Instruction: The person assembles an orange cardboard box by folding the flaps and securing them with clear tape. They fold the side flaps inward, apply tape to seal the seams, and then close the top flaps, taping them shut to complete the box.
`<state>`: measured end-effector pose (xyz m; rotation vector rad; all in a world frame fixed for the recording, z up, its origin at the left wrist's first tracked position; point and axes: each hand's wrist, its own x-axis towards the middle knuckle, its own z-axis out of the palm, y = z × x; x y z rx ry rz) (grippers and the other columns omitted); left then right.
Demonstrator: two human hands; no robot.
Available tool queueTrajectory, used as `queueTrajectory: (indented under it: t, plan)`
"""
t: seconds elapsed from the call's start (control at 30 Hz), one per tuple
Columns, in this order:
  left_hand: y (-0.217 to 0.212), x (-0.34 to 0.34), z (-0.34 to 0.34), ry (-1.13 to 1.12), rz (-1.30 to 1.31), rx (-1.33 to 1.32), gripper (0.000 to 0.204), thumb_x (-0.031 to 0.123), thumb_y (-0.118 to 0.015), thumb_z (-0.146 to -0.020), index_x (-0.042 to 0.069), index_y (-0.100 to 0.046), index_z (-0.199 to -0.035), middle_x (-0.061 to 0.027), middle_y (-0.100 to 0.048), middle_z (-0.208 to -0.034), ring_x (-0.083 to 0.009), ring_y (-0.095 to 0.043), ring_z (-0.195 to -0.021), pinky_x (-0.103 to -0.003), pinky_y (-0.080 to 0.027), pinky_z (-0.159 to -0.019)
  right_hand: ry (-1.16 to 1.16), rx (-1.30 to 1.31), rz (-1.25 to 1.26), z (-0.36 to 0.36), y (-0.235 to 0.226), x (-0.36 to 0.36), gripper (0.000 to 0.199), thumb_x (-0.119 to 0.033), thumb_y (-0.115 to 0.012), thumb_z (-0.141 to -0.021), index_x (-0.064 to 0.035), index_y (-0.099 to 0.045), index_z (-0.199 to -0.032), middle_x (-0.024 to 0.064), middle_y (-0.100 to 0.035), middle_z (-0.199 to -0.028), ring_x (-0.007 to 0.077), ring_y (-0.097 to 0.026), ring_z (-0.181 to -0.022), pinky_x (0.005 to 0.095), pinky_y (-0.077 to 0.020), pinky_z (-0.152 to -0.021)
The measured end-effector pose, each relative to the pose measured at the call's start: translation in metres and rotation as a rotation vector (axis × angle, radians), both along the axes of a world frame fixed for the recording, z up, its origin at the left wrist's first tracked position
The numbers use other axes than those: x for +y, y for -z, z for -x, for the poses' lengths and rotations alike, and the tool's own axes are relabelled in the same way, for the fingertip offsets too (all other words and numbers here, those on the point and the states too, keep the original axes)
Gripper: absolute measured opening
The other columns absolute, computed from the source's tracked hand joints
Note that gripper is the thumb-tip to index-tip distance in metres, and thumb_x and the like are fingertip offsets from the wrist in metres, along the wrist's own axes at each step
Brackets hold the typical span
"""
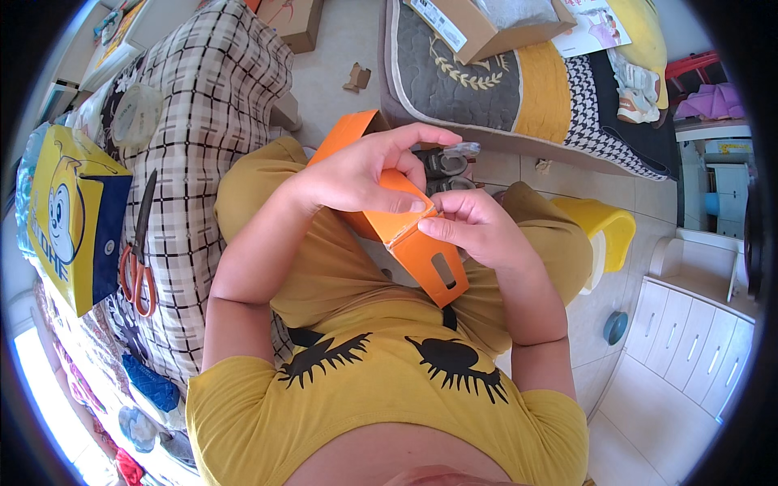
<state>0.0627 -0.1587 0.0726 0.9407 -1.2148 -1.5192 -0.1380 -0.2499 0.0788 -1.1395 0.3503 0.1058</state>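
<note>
An orange cardboard box (421,251) lies tilted across my lap, one end toward my chest and the other pointing away. My left hand (365,166) wraps over its middle from the left, fingers curled across the top. My right hand (474,223) pinches a flap or edge of the box at its upper side, fingertips touching the left hand's. Both hands hold the box above my yellow-clad knees.
Orange-handled scissors (139,243) lie on a checked blanket (211,97) to my left, beside a yellow and blue bag (69,215). A cushioned bench (519,89) with an open cardboard box (486,28) stands ahead. A yellow stool (604,227) and white drawers (689,340) are to the right.
</note>
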Motion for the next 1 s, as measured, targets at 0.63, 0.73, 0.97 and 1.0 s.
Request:
queueTrajectory:
  t: [0.63,0.73,0.97,1.0]
  plan:
    - [-0.002,-0.002,-0.001,0.016,0.005,-0.052,0.08,0.004,-0.072,-0.077,0.002,-0.029,-0.144,-0.0031,-0.061,-0.079,-0.0081,-0.057,-0.075,-0.021,-0.045,-0.07,0.042,-0.02,0.023,0.001,0.008,0.005,0.019,-0.018,-0.06,-0.094,0.0004,-0.063,-0.095,-0.0051,-0.059,-0.081,-0.0003,-0.05,-0.073,0.0182,-0.0409,-0.063]
    - [-0.004,-0.001,-0.001,0.018,-0.009,-0.055,0.08,0.004,-0.072,-0.076,0.002,-0.03,-0.144,-0.0029,-0.061,-0.079,-0.0081,-0.057,-0.074,-0.021,-0.045,-0.07,0.046,-0.006,0.03,0.0,0.008,0.006,0.019,-0.018,-0.06,-0.094,0.0001,-0.063,-0.094,-0.0056,-0.058,-0.081,-0.0006,-0.049,-0.072,0.0179,-0.0402,-0.062]
    - [-0.009,0.0,-0.001,0.034,-0.036,-0.072,0.08,0.003,-0.07,-0.074,0.003,-0.031,-0.144,-0.0028,-0.06,-0.079,-0.0082,-0.056,-0.075,-0.021,-0.045,-0.07,0.006,-0.003,0.032,0.0,-0.002,0.003,0.018,-0.018,-0.06,-0.094,0.0001,-0.062,-0.095,-0.0054,-0.058,-0.083,-0.0006,-0.049,-0.074,0.0175,-0.0404,-0.063]
    - [-0.009,0.0,-0.001,0.036,-0.032,-0.075,0.08,0.003,-0.07,-0.074,0.003,-0.031,-0.144,-0.0029,-0.06,-0.079,-0.0082,-0.056,-0.075,-0.021,-0.045,-0.07,0.0,0.002,0.038,0.001,-0.001,0.002,0.018,-0.018,-0.06,-0.094,0.0002,-0.062,-0.095,-0.0053,-0.058,-0.083,-0.0005,-0.049,-0.074,0.0176,-0.0409,-0.064]
